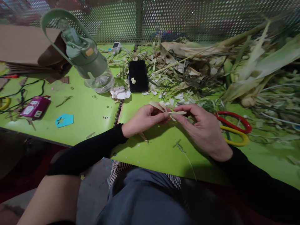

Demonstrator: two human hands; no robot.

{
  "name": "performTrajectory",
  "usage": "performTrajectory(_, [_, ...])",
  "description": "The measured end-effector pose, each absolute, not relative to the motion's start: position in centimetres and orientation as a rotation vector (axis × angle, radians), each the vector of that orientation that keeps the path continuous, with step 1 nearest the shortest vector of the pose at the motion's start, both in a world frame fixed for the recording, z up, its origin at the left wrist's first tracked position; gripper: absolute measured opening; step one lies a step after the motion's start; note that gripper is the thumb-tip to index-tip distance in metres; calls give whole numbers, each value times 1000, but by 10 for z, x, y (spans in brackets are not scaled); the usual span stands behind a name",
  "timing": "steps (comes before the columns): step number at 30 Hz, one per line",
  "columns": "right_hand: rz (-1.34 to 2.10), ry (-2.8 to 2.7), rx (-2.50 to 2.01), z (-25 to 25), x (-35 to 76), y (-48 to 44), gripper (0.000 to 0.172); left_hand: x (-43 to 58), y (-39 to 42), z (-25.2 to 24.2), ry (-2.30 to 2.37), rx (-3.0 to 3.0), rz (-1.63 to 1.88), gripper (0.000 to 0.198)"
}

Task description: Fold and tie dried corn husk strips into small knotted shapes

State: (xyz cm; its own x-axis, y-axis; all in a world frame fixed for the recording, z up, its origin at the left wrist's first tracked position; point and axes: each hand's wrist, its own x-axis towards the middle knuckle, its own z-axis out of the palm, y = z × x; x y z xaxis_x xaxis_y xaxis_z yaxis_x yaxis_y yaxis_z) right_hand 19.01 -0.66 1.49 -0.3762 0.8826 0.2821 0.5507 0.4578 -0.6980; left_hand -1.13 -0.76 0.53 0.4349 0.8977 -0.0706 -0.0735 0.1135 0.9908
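Note:
Over the green table, my left hand (pixel 147 117) pinches several pale corn husk strips (pixel 161 107) between thumb and fingers. Facing it, my right hand (pixel 200 128) grips the husk piece (pixel 180 112) from the other side, thumb and index finger closed on it. The two hands almost meet, and the strips fan out upward between them. Scissors with one red and one yellow handle loop (pixel 236 141) lie just right of my right hand, their blades largely hidden. A few thin green fibres (pixel 180 146) rest on the table below my hands.
A black phone (pixel 138 75) lies beyond my hands, near a green-lidded water bottle (pixel 89 59). Husk scraps (pixel 187 72) heap along the perforated metal screen (pixel 168 22). Left are a purple box (pixel 35 107), a blue tag (pixel 64 120), cables and stacked brown cardboard (pixel 23 43).

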Motion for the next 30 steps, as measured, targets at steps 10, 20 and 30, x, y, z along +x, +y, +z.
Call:
performTrajectory(10, [508,-2155,-1185,21,193,-4,14,-10,-7,-1,925,1351,878,12])
performTrajectory(20, [1132,-1703,-1257,21,196,4,17,-13,-10,-1,972,1677,840,21])
performTrajectory(30, [1317,-1622,-1165,17,201,3,11,-15,-14,2,1052,1914,770,12])
